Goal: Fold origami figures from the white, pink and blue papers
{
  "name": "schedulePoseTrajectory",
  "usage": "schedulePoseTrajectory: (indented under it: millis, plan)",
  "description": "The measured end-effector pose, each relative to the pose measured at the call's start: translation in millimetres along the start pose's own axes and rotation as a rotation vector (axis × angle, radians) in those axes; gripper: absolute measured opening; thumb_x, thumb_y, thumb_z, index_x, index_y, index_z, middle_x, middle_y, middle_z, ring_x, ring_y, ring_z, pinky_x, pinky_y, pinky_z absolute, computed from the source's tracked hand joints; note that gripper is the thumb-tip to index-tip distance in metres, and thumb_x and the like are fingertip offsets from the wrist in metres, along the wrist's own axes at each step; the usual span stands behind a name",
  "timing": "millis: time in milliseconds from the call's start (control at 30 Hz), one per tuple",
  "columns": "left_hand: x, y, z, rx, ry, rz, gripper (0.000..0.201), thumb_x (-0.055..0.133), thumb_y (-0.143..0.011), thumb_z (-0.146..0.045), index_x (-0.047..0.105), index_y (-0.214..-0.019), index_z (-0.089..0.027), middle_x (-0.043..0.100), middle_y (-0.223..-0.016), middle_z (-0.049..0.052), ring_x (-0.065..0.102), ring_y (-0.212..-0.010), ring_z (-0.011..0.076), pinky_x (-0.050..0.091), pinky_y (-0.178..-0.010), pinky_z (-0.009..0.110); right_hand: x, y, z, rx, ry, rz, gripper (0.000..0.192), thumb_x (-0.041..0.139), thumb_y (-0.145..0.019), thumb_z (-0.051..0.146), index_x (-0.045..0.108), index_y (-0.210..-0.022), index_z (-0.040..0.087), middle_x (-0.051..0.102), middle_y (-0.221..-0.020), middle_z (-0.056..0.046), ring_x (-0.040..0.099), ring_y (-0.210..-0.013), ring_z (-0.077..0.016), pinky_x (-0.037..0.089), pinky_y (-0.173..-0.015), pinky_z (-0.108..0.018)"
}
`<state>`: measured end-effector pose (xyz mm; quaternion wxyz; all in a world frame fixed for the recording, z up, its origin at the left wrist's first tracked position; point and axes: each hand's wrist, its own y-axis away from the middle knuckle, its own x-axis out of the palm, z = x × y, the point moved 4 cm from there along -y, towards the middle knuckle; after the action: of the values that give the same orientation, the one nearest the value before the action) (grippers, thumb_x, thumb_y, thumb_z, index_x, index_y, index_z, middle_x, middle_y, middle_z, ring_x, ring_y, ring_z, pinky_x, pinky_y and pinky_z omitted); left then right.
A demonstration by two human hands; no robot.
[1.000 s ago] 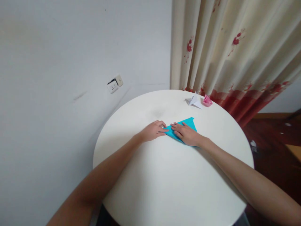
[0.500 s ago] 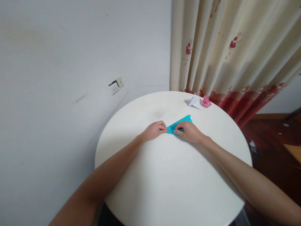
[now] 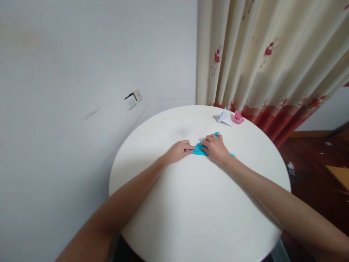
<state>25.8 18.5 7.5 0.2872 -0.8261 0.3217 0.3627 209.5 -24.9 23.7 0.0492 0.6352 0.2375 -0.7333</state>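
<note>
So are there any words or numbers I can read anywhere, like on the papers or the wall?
None can be read: the blue paper under the hands, the white paper shape, the pink paper shape and the table are blank.
The wall socket is too small to show any marking.
The curtain has only red flowers.

Blue paper (image 3: 200, 149) (seemingly folded) lies flat.

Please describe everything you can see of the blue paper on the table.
The blue paper is a turquoise folded sheet lying flat on the round white table. Only small parts show: a pointed strip between the hands and slivers by the right wrist. The left hand presses its left tip; the right hand covers most of it.
</note>
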Motion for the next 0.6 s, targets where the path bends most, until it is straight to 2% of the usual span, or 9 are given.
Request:
schedulePoseTrajectory:
  millis: [167,267,367,467,600]
  plan:
    - [1.2,0.8,2.0,0.047,-0.058,-0.010,0.027,0.057,-0.094,-0.033,0.072,-0.116,-0.025,0.058,-0.088,0.003,0.056,-0.081,0.0150,0.044,-0.075,0.027,2.4,11.2,10.6,0.221,-0.038,-0.079,0.038,0.038,-0.099,0.032,0.060,-0.126,0.018,0.056,-0.129,-0.018,0.042,-0.122,-0.0363,0.029,-0.102,-0.052]
    - [1.6,0.3,3.5,0.056,-0.078,-0.020,0.027,0.058,-0.094,-0.035,0.073,-0.113,-0.025,0.059,-0.090,0.004,0.056,-0.083,0.0157,0.045,-0.077,0.028,10.2,16.7,23.9,0.178,-0.082,-0.110,0.045,0.034,-0.099,0.031,0.048,-0.140,0.016,0.047,-0.145,-0.016,0.035,-0.135,-0.0336,0.026,-0.109,-0.050]
    - [1.7,-0.6,2.4,0.046,-0.087,-0.010,0.027,0.056,-0.094,-0.036,0.074,-0.110,-0.024,0.059,-0.089,0.004,0.056,-0.081,0.0154,0.045,-0.075,0.028,23.6,16.4,25.4,0.176,-0.112,-0.056,0.051,0.033,-0.099,0.031,0.038,-0.148,0.015,0.036,-0.155,-0.015,0.026,-0.144,-0.0318,0.024,-0.114,-0.051]
    - [-1.6,-0.3,-2.1,0.041,-0.073,0.014,0.027,0.056,-0.094,-0.036,0.076,-0.105,-0.022,0.059,-0.086,0.004,0.057,-0.078,0.0147,0.044,-0.071,0.027,33.5,12.2,16.6,0.170,-0.121,0.043,0.053,0.032,-0.100,0.038,0.039,-0.148,0.016,0.034,-0.157,-0.014,0.025,-0.146,-0.0329,0.023,-0.115,-0.055]
    - [-8.8,3.6,-9.8,0.019,0.042,0.135,0.028,0.056,-0.094,-0.036,0.078,-0.093,-0.018,0.064,-0.080,0.004,0.059,-0.074,0.0139,0.044,-0.070,0.025,32.8,8.4,5.3,0.019,-0.147,0.142,0.054,0.029,-0.101,0.041,0.038,-0.150,0.018,0.030,-0.159,-0.011,0.023,-0.147,-0.0321,0.019,-0.116,-0.058]
